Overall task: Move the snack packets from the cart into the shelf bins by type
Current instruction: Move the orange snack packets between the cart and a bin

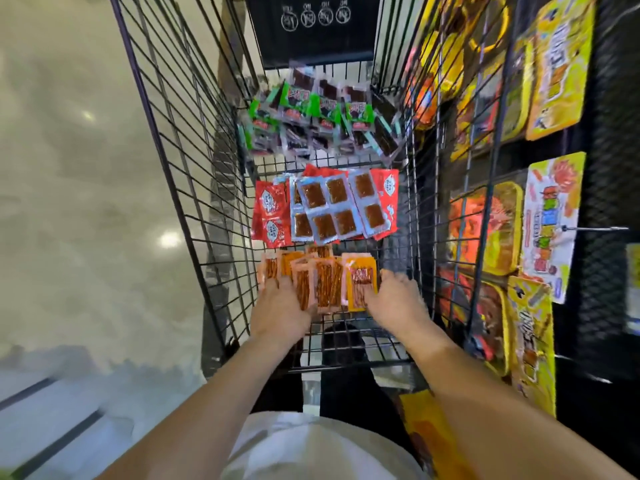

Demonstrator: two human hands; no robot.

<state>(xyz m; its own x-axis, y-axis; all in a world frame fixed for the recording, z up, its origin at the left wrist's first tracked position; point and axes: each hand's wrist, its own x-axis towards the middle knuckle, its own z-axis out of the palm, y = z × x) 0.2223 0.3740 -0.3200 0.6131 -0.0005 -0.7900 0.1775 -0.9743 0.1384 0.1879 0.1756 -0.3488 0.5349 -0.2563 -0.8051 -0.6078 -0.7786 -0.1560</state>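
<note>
One head-worn wide-angle view looks steeply down into the cart (207, 174) from close above.

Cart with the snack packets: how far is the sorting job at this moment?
Done: nothing that I can confirm; the cart holds three groups of packets. In hand: the left hand and right hand are at the orange packets nearest the person; blur hides whether they grip. Left: the orange packets, the red packets in the middle and the green packets at the far end.

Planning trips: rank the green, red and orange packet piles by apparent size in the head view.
1. green pile
2. red pile, nearly as large
3. orange pile, partly under the left hand and right hand
</note>
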